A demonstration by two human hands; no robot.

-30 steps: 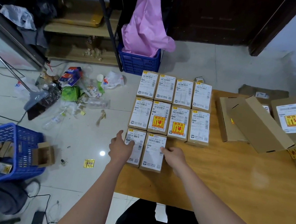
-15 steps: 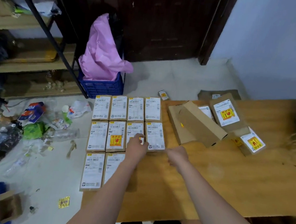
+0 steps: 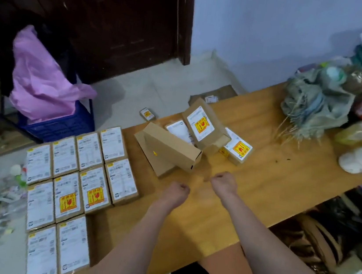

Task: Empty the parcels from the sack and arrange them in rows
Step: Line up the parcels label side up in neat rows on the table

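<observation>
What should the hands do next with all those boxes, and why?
Probably reach forward and take the long plain box on top of the loose pile. Both the left hand and the right hand are empty and just short of it, and the nearest row of labelled parcels holds only two while the other rows hold four, so it likely needs filling.

table [image 3: 260, 193]: wood | left edge: labelled parcels [image 3: 81, 190] lay in rows | middle: loose boxes [image 3: 173, 152] piled | far-right corner: sack [image 3: 317, 104], bottles [image 3: 361, 158]
</observation>
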